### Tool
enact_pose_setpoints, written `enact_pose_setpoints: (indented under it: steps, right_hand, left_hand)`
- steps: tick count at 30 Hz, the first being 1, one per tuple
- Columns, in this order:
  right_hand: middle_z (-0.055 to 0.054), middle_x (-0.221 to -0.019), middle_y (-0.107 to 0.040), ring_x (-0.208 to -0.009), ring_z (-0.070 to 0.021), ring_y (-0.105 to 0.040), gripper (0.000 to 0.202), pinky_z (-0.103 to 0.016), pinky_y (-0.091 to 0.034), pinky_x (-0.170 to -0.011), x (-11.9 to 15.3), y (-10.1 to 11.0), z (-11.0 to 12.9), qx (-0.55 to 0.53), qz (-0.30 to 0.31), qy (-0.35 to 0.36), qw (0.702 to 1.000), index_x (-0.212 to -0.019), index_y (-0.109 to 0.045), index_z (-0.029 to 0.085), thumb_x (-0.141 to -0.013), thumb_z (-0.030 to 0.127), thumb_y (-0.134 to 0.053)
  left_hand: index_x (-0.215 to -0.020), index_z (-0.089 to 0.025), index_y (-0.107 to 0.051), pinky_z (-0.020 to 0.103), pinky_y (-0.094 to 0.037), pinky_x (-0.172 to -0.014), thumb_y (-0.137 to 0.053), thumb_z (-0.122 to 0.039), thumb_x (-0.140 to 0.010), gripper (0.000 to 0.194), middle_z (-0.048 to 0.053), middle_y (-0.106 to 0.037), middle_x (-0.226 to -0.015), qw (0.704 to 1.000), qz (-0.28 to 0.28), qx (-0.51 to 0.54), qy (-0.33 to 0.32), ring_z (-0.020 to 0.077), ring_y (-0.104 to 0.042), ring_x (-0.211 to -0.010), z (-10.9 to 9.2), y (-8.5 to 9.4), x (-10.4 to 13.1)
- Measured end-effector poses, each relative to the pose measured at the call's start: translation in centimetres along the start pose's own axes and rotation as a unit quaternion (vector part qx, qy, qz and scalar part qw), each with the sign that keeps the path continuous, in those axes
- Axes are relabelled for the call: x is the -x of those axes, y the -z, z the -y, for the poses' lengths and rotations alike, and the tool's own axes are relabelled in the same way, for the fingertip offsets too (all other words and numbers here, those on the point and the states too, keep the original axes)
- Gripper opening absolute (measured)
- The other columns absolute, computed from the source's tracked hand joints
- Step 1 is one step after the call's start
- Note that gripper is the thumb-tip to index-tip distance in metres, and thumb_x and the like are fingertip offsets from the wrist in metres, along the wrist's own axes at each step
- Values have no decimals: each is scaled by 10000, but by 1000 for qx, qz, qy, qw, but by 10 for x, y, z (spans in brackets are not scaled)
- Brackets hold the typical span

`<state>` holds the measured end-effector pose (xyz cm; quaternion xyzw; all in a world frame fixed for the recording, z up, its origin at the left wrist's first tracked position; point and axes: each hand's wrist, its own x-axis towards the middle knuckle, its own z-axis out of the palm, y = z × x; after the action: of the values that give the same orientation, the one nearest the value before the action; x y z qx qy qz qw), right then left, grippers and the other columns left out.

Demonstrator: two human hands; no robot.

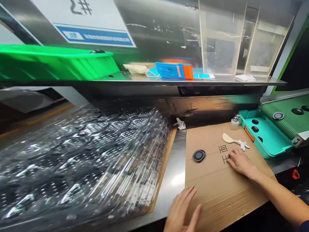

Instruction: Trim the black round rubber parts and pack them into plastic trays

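My left hand (182, 209) is at the near left edge of a flat cardboard sheet (212, 180). Its fingers are stretched out, the thumb apart, and nothing is in them. On the right side of the sheet, by some printed characters, my right hand (240, 161) lies palm down with fingers loosely spread, holding nothing visible. A dark round part with a ringed face (199, 156) rests on the cardboard between and beyond my hands. Just past my right hand are a cream half-round pad (227, 138) and a crumpled white scrap (242, 145).
A small bottle (234, 123) stands at the sheet's far corner. The teal tray (277, 153) holds several black parts, beside a green conveyor (272, 106) carrying more. Clear-wrapped dark trays (96, 154) fill the left. Overhead, a metal shelf (135, 82) bears a green bin (55, 64).
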<state>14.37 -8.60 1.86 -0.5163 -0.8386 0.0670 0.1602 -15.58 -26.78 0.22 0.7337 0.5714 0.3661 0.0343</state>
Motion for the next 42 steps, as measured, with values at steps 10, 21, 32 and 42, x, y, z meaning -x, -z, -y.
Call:
enact_pose_setpoints:
  steps: [10,21,32,42]
  right_hand:
    - [-100,-1294,-549,-1236,-255,-444,136,-399,-355,-1103,-45,-38,-28,-33,-45,52,997,-1046,-609,181,-953,273,-646]
    - [-160,-1366,-499,-1194,-302,-434,328,-411,-375,-958,-126,-25,-30,34,-48,-40,997,-1271,-593,194,-1021,396,-528]
    - [-155,-1076,-640,-1021,-291,-523,223,-420,-347,-913,-99,-21,-42,47,22,55,997,-1059,-660,128,-921,285,-583]
    - [-128,-1040,-610,-1021,-292,-516,259,-405,-440,-902,-84,-31,-32,18,6,110,994,-1079,-624,155,-908,350,-623]
  left_hand:
    - [-1531,-341,-413,664,-156,-1191,-429,-548,-946,622,23,-253,-1651,942,246,-194,120,374,-190,-1528,14,-77,-77]
    - [-1374,-259,-608,563,-325,-1162,-430,-552,-940,553,102,-511,-1505,960,187,-155,140,330,-434,-1406,36,-69,-98]
    - [-1345,-131,-592,482,-406,-1107,-546,-500,-819,644,177,-624,-1328,949,253,-122,141,345,-561,-1257,83,-78,-220]
    - [-1109,-276,-727,397,-508,-1041,-582,-539,-789,439,74,-702,-1203,947,302,-79,76,295,-650,-1154,82,-56,-180]
